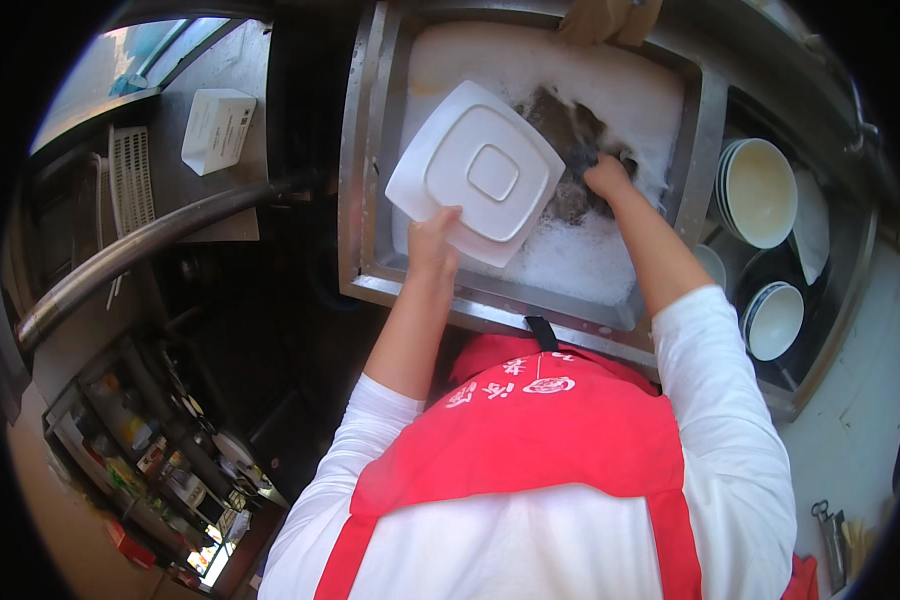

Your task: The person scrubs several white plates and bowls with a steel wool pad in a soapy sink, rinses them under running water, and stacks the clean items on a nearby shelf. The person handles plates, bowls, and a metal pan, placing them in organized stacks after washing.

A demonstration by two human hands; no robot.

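My left hand grips the near edge of a white square plate, tilted over the sink with its underside and square foot ring facing me. To the right of the plate, my right hand is closed on a dark grey scrubbing pad or cloth; which of the two I cannot tell. It is at the surface of the soapy water, where the foam is parted and murky water shows. White foam covers much of the stainless steel sink. Anything under the water is hidden.
A second basin on the right holds stacked white bowls, a smaller bowl stack and a white dish. Brown cloth or gloves hang over the sink's far rim. A metal pipe and a white box are left.
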